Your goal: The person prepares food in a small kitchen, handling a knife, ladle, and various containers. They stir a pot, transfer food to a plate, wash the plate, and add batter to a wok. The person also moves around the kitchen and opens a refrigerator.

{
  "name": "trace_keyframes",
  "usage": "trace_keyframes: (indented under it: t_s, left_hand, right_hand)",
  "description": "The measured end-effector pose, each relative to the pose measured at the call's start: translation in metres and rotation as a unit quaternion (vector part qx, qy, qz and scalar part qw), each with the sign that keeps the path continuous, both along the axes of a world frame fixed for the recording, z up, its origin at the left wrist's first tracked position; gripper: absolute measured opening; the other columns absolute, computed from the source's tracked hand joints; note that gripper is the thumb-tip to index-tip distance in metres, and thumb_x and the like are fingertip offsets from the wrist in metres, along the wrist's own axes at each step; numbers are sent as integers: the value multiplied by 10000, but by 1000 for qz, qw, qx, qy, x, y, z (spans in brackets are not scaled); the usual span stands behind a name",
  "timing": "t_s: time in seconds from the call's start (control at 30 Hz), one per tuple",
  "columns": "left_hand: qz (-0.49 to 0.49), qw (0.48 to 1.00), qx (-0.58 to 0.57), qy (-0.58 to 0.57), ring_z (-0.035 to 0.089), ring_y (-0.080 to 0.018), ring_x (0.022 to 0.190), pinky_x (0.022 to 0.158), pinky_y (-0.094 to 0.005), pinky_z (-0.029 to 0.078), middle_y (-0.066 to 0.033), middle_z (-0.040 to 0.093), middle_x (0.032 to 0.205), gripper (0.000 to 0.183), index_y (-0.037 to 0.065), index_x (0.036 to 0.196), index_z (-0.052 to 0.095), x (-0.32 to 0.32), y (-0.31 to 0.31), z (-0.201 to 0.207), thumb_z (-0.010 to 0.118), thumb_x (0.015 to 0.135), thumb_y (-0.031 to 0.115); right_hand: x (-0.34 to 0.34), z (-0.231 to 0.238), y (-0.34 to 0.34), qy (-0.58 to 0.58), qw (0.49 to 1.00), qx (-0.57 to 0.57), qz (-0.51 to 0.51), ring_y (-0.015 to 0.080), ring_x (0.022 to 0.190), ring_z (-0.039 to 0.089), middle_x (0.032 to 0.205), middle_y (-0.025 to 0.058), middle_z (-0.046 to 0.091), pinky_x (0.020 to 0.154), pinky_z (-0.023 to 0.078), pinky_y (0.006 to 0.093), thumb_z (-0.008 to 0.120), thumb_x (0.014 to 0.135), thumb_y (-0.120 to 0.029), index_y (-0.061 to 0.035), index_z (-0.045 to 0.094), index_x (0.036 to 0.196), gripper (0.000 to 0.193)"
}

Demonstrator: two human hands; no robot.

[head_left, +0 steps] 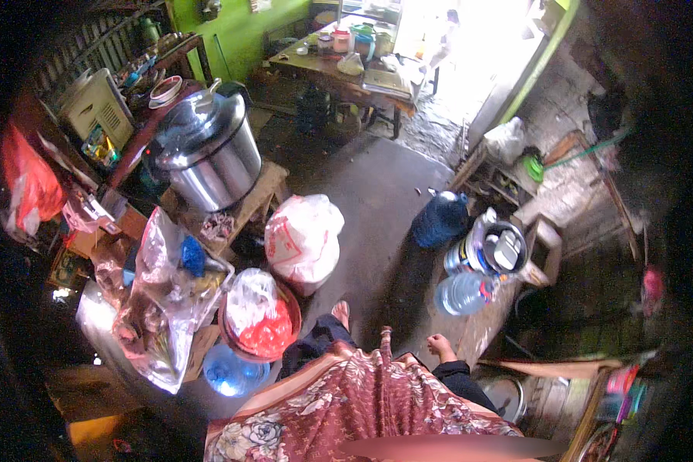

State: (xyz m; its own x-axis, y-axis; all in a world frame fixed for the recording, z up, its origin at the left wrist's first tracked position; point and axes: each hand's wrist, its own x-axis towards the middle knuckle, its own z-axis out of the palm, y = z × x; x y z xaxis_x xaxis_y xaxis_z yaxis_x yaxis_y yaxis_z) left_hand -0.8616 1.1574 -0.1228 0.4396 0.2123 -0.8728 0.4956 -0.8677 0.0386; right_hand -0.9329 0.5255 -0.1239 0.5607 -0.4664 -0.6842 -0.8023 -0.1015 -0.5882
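Observation:
My right hand [441,345] hangs beside the patterned red-brown floral cloth [316,400], its dark sleeve below it. Its fingers look curled in, and I see nothing held in them. It is nearest the clear water jug [463,294], but does not touch it. My left hand is not in view. On the left side stand a brown tub [225,319] with clear and red plastic bags in it, a clear blue water gallon [235,371] and a full white sack [304,239]. One of my feet [341,312] shows on the floor.
A big lidded steel pot [217,154] stands on a low wooden bench [266,192]. Clear plastic bags [162,308] pile up at left. On the right are a dark blue gallon [440,219] and a bucket [500,248]. A cluttered table [339,77] stands by the bright doorway.

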Motion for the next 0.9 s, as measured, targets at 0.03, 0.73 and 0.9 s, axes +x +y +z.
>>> trace_keyframes:
  t_s: [0.03, 0.73, 0.9]
  left_hand:
    - [4, 1000, -2, -1, 566, -233, 614, 560, -374, 429, -146, 602, 689, 358, 21, 753, 626, 17, -13, -5, 516, 755, 362]
    - [-11, 988, -122, -90, 594, -302, 798, 693, -404, 442, -208, 600, 837, 365, 57, 810, 639, 537, -417, 1, 474, 722, 369]
    - [-22, 997, -64, -44, 589, -313, 791, 694, -412, 437, -204, 600, 816, 386, 55, 783, 637, 505, -437, -13, 460, 738, 395]
  right_hand:
    - [23, 0, -11, 36, 999, -39, 9, 145, 471, 501, 616, 45, 534, 436, 432, 281, 503, 807, -233, -52, 547, 800, 187]
    - [194, -27, -345, 120, 987, -74, 79, 207, 447, 533, 521, 69, 538, 420, 401, 360, 512, 745, -233, -83, 570, 594, 221]
    - [387, -14, -421, 53, 946, -245, 205, 225, 423, 528, 468, 75, 519, 404, 389, 378, 494, 742, -221, -92, 571, 552, 242]
